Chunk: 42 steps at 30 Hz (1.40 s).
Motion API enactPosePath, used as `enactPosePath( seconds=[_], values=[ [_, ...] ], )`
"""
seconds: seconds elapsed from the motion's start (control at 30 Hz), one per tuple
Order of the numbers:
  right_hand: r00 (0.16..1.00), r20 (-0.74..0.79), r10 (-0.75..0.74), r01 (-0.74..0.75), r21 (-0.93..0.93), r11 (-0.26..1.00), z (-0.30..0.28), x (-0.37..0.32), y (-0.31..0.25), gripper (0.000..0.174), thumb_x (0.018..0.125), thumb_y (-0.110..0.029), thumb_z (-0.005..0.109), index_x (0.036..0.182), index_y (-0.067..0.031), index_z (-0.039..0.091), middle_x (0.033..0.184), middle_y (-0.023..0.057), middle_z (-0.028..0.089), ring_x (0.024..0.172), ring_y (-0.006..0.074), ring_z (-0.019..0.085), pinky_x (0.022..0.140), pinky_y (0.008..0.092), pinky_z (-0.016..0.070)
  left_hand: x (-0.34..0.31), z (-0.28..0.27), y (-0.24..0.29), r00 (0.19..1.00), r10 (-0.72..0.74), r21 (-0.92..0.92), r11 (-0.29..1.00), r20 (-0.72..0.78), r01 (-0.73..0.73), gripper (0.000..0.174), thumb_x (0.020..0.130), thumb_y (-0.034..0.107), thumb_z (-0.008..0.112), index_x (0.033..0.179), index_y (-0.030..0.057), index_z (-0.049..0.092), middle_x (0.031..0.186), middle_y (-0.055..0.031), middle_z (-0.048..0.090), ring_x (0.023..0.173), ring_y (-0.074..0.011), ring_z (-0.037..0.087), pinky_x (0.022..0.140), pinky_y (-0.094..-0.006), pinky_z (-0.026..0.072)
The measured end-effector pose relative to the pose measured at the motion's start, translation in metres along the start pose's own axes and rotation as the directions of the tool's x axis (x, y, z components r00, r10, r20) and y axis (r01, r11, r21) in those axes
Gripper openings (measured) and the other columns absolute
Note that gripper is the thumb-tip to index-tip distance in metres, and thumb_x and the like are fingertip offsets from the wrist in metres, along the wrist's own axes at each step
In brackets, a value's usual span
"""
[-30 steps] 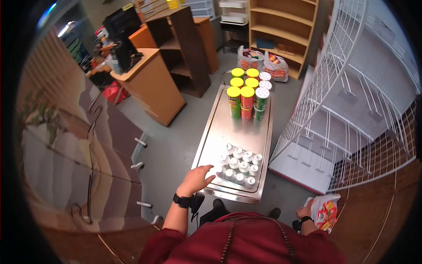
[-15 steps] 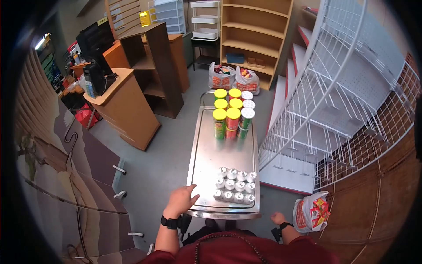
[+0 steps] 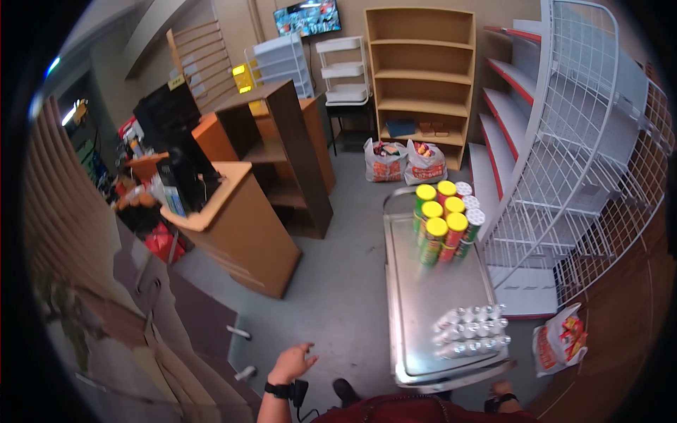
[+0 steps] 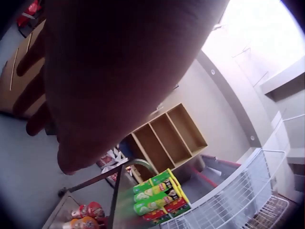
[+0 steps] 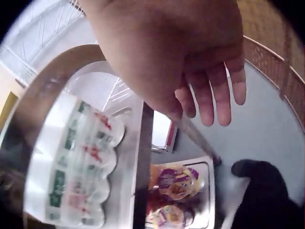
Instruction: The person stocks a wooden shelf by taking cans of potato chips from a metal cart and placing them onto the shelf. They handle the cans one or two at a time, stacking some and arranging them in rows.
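Note:
My left hand [image 3: 293, 363] hangs over the floor left of the steel trolley [image 3: 416, 310], fingers loosely spread and holding nothing. At the trolley's near right corner is my right hand [image 3: 501, 389]; in the right wrist view its fingers [image 5: 217, 100] hang relaxed and empty beside the top tray's edge. A clear-wrapped pack of white cans [image 3: 472, 330] stands at the near end of the tray. Toward the far end, tall snack canisters [image 3: 451, 225] with yellow and white lids stand in rows. Snack packets [image 5: 176, 186] lie on the trolley's lower shelf.
Right of the trolley stand a white wire rack [image 3: 585, 155] and a filled plastic bag [image 3: 560, 342]. Two more bags [image 3: 405, 163] sit before a wooden bookcase [image 3: 421, 60]. A wooden counter [image 3: 240, 233] and folding screen [image 3: 190, 317] are on the left.
The head view has turned left and lifted, so the trolley appears farther right. My left hand has come away from the trolley's left edge; my right hand now appears near its right corner.

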State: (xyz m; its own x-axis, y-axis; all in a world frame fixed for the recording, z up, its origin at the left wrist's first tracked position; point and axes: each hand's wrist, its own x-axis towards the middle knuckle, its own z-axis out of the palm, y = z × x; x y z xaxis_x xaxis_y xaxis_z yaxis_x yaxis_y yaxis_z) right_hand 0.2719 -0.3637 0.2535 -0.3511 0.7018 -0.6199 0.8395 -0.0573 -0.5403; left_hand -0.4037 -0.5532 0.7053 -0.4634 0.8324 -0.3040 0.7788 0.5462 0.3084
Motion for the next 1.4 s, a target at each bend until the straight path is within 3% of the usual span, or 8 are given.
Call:
enactPosePath(
  seconds=[0.2,0.47,0.6,0.73,0.9,1.07,1.23,1.4],
  values=[
    [0.908,-0.366,0.203,-0.057,0.374,0.926,0.069,-0.047,-0.132,0.028,0.09,-0.024,0.041,0.098,-0.002,0.056,0.08,0.013,0.062,0.066,0.0279,0.064,0.058,0.0445,0.0519,0.026,-0.05,-0.112,0.99,0.054,0.126,0.989,0.13,-0.071,0.043,0.081,0.041,0.057,0.113,0.012,0.057,0.096,-0.0131,0.064,0.09,-0.0311,0.061,0.077,-0.0409,0.0496],
    [0.77,-0.316,0.555,0.438,0.894,-0.099,0.069,-0.072,-0.269,0.046,0.09,-0.046,0.04,0.111,-0.0075,0.053,0.097,0.0094,0.061,0.082,0.0289,0.062,0.064,0.0428,0.0536,0.136,-0.083,-0.081,0.934,0.35,0.063,0.933,0.076,-0.355,0.041,0.084,0.039,0.055,0.115,0.0115,0.055,0.101,-0.015,0.063,0.094,-0.0318,0.059,0.079,-0.0407,0.0485],
    [0.157,-0.781,0.604,-0.201,0.574,0.794,0.044,-0.106,-0.275,0.043,0.095,-0.036,0.039,0.104,0.0029,0.053,0.1,0.0205,0.059,0.091,0.0334,0.056,0.079,0.0424,0.0447,0.188,-0.105,-0.066,0.854,0.504,-0.093,0.864,0.127,-0.496,0.042,0.085,0.039,0.055,0.117,0.0121,0.054,0.103,-0.0164,0.062,0.095,-0.0318,0.059,0.08,-0.0405,0.0479],
    [-0.259,-0.917,0.304,-0.113,0.341,0.933,-0.073,-0.12,-0.444,0.027,0.094,-0.02,0.046,0.103,0.0043,0.054,0.103,0.0193,0.055,0.098,0.032,0.051,0.088,0.0377,0.0387,0.247,-0.145,-0.084,0.862,0.504,-0.127,0.86,0.052,-0.495,0.039,0.084,0.036,0.058,0.113,0.0113,0.057,0.101,-0.0155,0.063,0.093,-0.0316,0.06,0.079,-0.0393,0.0478],
    [-0.23,-0.937,0.264,0.316,0.184,0.931,-0.171,0.028,-0.593,0.014,0.089,-0.011,0.052,0.096,0.0003,0.054,0.096,0.0104,0.053,0.093,0.0223,0.049,0.087,0.034,0.0379,0.32,-0.192,-0.111,0.911,0.411,-0.022,0.912,0.025,-0.411,0.038,0.082,0.032,0.06,0.111,0.0068,0.058,0.098,-0.0151,0.064,0.092,-0.0309,0.06,0.079,-0.0378,0.0482],
    [0.225,-0.969,0.106,0.562,0.218,0.798,-0.186,0.17,-0.76,0.015,0.082,-0.012,0.059,0.093,-0.0023,0.059,0.087,0.0075,0.058,0.084,0.0202,0.055,0.077,0.0312,0.0435,0.389,-0.256,-0.124,0.954,0.294,-0.203,0.932,-0.055,-0.299,0.037,0.081,0.02,0.064,0.111,0.0009,0.057,0.094,-0.0158,0.065,0.084,-0.0257,0.064,0.074,-0.0342,0.0508],
    [0.484,-0.873,-0.06,0.458,0.195,0.867,-0.151,0.288,-0.792,0.021,0.086,-0.022,0.059,0.088,-0.0005,0.062,0.077,0.0055,0.06,0.071,0.0134,0.056,0.068,0.0265,0.0461,0.461,-0.274,-0.152,0.971,0.226,-0.192,0.952,-0.076,-0.236,0.037,0.079,0.021,0.065,0.111,0.002,0.058,0.091,-0.015,0.065,0.082,-0.0271,0.064,0.074,-0.0347,0.0507],
    [0.785,-0.438,0.437,-0.045,0.664,0.746,-0.139,0.382,-0.775,0.067,0.081,-0.05,0.059,0.115,0.0071,0.053,0.077,0.0082,0.057,0.068,0.015,0.053,0.055,0.0285,0.0438,0.574,-0.281,-0.172,0.979,0.201,-0.261,0.945,-0.014,-0.198,0.039,0.079,0.021,0.066,0.111,0.0008,0.058,0.09,-0.0161,0.065,0.076,-0.026,0.064,0.07,-0.0335,0.0515]
  ],
)
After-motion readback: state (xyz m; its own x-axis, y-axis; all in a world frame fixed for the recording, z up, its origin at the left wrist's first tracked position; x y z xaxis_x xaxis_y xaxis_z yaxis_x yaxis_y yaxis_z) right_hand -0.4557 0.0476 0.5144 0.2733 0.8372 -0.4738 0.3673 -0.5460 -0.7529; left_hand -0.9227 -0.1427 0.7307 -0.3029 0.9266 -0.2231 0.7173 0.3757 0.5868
